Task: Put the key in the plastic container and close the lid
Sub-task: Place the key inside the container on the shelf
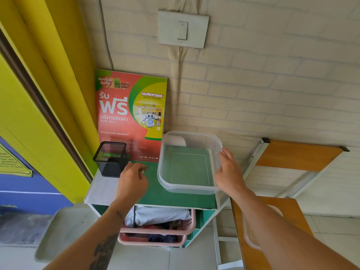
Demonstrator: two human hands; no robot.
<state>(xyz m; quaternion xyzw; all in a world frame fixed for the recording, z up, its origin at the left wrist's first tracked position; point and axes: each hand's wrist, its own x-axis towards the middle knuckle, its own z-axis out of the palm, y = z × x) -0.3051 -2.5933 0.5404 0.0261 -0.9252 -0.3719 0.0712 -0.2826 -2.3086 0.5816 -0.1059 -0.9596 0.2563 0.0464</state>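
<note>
A clear plastic container (187, 190) stands open and empty on the green shelf top (155, 193), near its right edge. My right hand (228, 170) grips the container's right rim. My left hand (132, 182) hovers over the shelf top to the container's left, fingers pinched on a small metal key (144, 169), of which only the tip shows. The clear lid (251, 238) lies on the wooden board at the right, partly hidden behind my right forearm.
A black mesh pen cup (110, 162) stands at the shelf's back left. A red and green laundry poster (130, 114) leans on the wall. Pink baskets (187, 228) sit below the shelf top. A folded wooden table (296, 154) is at the right.
</note>
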